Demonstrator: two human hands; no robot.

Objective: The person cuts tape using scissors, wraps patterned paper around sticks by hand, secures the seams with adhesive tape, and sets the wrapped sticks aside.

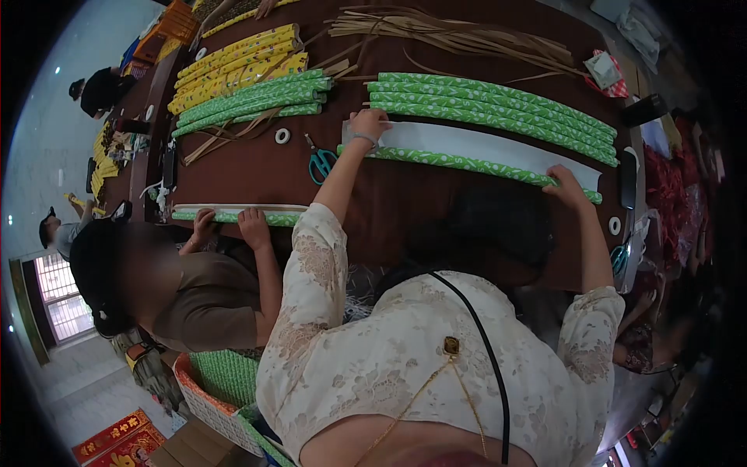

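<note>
In front of me lies a partly unrolled roll of green patterned paper [467, 161], its white inner side [482, 140] facing up behind the rolled edge. My left hand [369, 124] is at the sheet's far left corner, fingers closed on its edge. At the right end, my right hand [566, 185] has its fingers bent over the rolled green edge. Several finished green rolls [490, 105] lie side by side just beyond the sheet. Teal-handled scissors [321, 163] rest near my left forearm, and a white tape roll [282, 136] is farther left.
Yellow patterned rolls [233, 66] and more green rolls [249, 101] lie at the back left. Brown strips [459, 39] are bundled at the back. A co-worker [210, 288] on my left handles a green roll [241, 215]. Another tape roll [615, 226] is at the right.
</note>
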